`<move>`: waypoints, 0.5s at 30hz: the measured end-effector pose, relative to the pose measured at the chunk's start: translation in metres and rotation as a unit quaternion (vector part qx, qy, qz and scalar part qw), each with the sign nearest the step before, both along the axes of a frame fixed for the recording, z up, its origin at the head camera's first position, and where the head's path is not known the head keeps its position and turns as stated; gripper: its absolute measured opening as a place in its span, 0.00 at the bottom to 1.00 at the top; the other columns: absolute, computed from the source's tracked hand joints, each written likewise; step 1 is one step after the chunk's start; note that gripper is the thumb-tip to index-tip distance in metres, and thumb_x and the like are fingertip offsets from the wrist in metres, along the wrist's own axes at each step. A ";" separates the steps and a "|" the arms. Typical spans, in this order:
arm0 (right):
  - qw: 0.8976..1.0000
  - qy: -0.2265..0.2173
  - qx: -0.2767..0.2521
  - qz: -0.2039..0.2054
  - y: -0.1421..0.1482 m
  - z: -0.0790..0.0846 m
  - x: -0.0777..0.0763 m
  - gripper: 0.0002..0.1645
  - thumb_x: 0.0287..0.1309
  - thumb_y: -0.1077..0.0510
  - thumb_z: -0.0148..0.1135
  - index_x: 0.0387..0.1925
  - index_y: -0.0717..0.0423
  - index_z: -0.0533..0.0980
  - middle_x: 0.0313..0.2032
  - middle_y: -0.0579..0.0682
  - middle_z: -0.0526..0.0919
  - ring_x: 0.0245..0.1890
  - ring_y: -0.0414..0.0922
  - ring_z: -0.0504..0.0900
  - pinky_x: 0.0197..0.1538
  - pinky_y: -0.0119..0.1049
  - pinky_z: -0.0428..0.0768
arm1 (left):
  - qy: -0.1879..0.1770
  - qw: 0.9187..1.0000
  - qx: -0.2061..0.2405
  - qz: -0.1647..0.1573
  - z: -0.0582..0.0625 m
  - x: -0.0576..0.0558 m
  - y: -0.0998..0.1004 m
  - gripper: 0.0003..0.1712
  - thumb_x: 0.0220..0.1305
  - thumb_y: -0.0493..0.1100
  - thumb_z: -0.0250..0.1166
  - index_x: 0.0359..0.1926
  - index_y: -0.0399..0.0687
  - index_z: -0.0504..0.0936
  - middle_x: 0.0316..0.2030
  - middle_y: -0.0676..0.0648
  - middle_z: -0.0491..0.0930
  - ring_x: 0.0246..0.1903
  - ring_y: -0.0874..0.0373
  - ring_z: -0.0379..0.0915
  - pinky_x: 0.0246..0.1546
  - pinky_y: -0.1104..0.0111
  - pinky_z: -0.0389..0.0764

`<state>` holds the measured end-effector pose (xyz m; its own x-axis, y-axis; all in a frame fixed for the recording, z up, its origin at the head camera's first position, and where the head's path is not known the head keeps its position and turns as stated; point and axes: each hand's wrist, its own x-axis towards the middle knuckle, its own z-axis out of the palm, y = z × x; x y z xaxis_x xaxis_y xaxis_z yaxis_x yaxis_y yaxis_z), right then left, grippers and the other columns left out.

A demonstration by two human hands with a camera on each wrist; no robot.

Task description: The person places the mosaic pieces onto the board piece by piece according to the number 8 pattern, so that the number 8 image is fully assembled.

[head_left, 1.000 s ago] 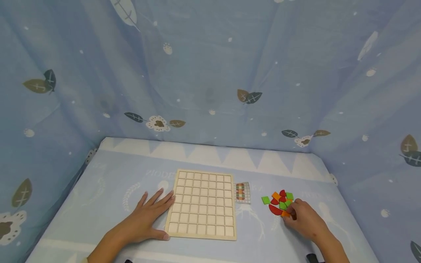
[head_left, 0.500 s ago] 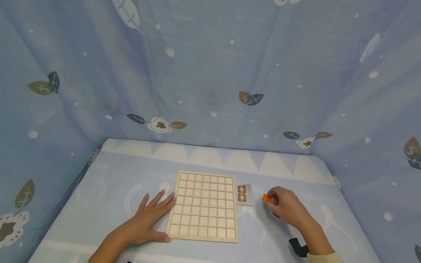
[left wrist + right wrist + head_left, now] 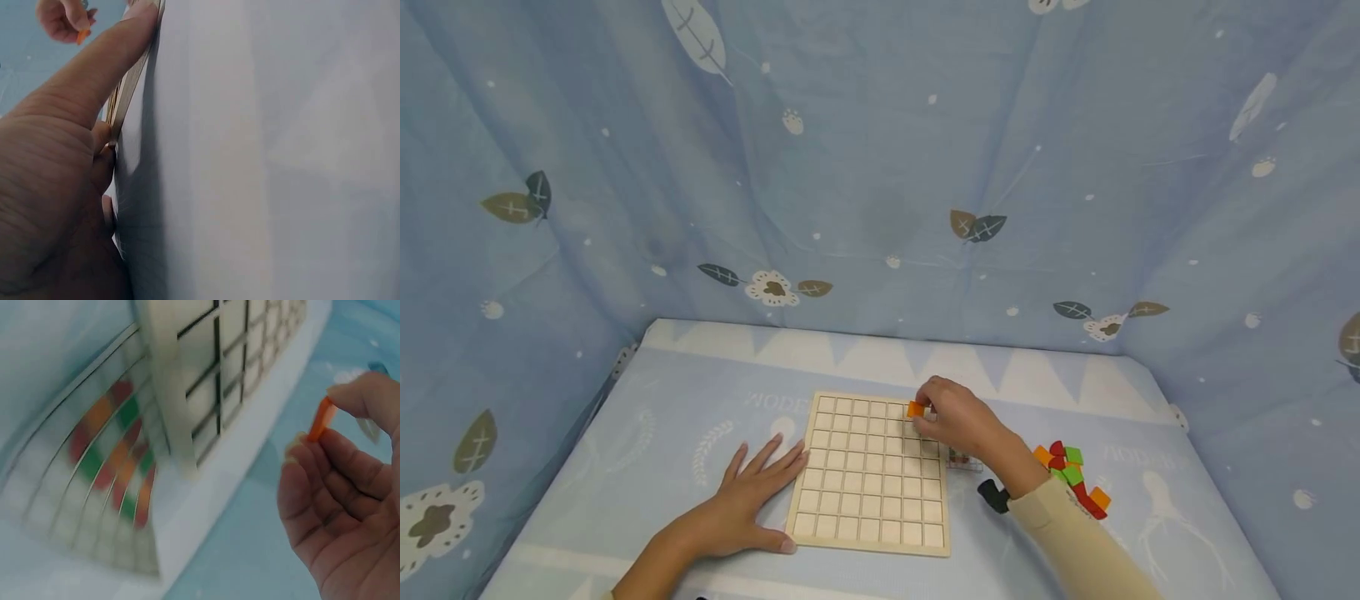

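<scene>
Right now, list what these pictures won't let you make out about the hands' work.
Head view: part of the pattern card, covered by the right hand.
Head view: the orange piece's full outline, covered by fingers.
Head view: the exact count of loose pieces, small and overlapping.
Left wrist view: the board's cells, blocked by the left hand.
Right wrist view: the card's fine detail, blurred.

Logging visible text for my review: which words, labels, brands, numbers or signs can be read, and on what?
"MODE": tablecloth, faint lettering left of the wooden grid board; remainder unreadable.
Lettering farther right on the tablecloth: too faint to read.
Pattern card: no text legible.
</scene>
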<state>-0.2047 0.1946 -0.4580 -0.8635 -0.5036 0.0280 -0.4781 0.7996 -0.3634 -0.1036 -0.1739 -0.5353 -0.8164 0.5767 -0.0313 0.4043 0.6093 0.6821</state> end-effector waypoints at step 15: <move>0.995 -0.001 0.066 0.070 -0.055 -0.023 -0.039 0.10 0.67 0.54 0.71 0.43 0.55 0.82 0.38 0.45 0.80 0.40 0.43 0.77 0.42 0.37 0.80 | 0.023 1.000 0.003 0.005 -0.004 0.000 -0.001 0.66 0.51 0.72 0.75 0.83 0.51 0.57 0.83 0.48 0.50 0.81 0.35 0.31 0.70 0.32 0.21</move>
